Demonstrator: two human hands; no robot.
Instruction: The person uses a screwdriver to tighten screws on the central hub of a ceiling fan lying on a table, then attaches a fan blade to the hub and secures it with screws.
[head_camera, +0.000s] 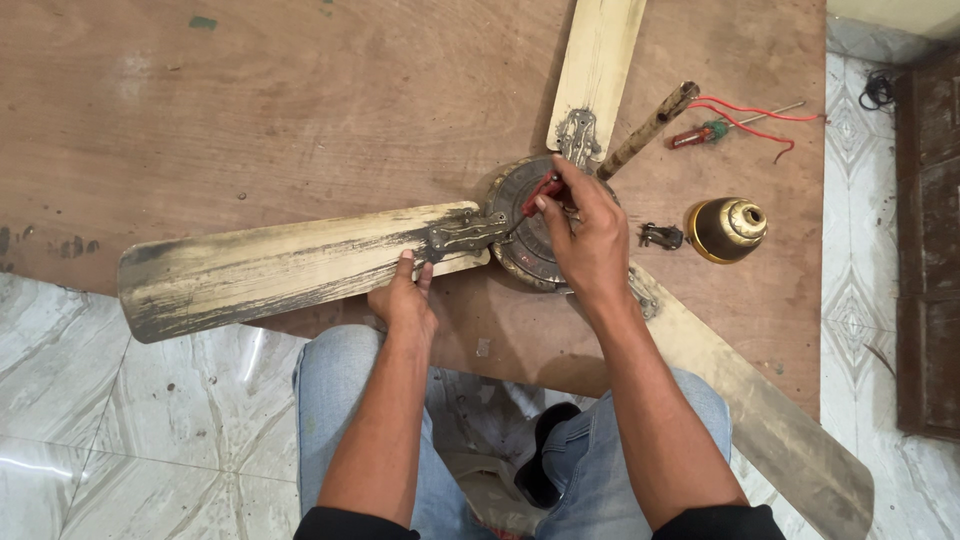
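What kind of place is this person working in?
Probably a home or small repair spot: an old ceiling fan lies on a wooden board over tiled floor, a screwdriver nearby.

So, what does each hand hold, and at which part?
The right hand holds a red-handled screwdriver by its handle, over the fan motor. The left hand grips the near edge of the left fan blade, close to its bracket.

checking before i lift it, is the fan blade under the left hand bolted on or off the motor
On, as far as shows: the blade sits with its metal bracket reaching the motor hub. Whether the screws are tight, cannot tell.
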